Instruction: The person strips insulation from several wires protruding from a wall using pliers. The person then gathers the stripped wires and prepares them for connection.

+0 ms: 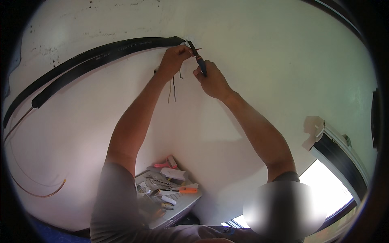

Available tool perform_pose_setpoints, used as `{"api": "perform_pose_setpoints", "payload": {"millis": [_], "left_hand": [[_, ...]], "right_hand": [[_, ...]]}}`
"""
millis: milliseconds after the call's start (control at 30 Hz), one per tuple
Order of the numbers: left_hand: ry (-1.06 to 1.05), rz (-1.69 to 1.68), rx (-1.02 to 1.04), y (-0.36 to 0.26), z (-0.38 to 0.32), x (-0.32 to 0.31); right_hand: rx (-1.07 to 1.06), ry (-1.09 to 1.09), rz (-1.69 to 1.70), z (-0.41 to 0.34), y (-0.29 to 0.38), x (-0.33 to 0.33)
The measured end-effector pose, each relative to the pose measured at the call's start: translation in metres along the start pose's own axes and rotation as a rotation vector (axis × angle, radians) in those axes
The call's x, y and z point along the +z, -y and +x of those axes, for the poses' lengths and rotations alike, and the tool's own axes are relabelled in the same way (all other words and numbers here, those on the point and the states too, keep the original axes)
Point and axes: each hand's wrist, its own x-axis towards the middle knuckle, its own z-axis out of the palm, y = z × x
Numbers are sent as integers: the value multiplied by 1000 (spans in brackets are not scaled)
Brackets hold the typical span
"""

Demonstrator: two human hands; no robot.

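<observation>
My right hand [211, 79] is closed around the blue-and-black handle of a hand tool [200, 63], whose dark upper end points up beside a wall opening; its exact kind is unclear. My left hand [176, 60] pinches something small, seemingly a wire, next to that tool. A short red wire end [198, 49] shows just behind the tool. Black foam-insulated pipes [121, 48] run left from the opening, and a bare copper pipe [19, 123] comes out of the lower one. Below my left hand, thin dark and yellowish wires [174, 91] hang against the wall.
Below stands a white-topped surface [182, 209] crowded with tools: a roller with a red frame [166, 164], an orange-handled tool [187, 190] and pliers [167, 206]. A curved copper pipe end [62, 185] hangs at lower left. A bright window [328, 182] is at lower right.
</observation>
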Motion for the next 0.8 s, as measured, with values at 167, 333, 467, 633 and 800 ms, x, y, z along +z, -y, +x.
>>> {"api": "perform_pose_setpoints", "payload": {"millis": [167,333,467,633,800], "left_hand": [[-15,111,-14,-10,-1,3],[-147,502,101,-16,-14,24],[-183,436,214,-15,-17,29],[-130,459,164,-13,-13,23],[-95,656,440,-14,-20,25]], "right_hand": [[-9,90,26,5,1,-12],[355,315,226,8,17,-38],[389,303,383,7,22,-39],[409,410,353,9,21,-45],[501,392,477,6,27,-53]]}}
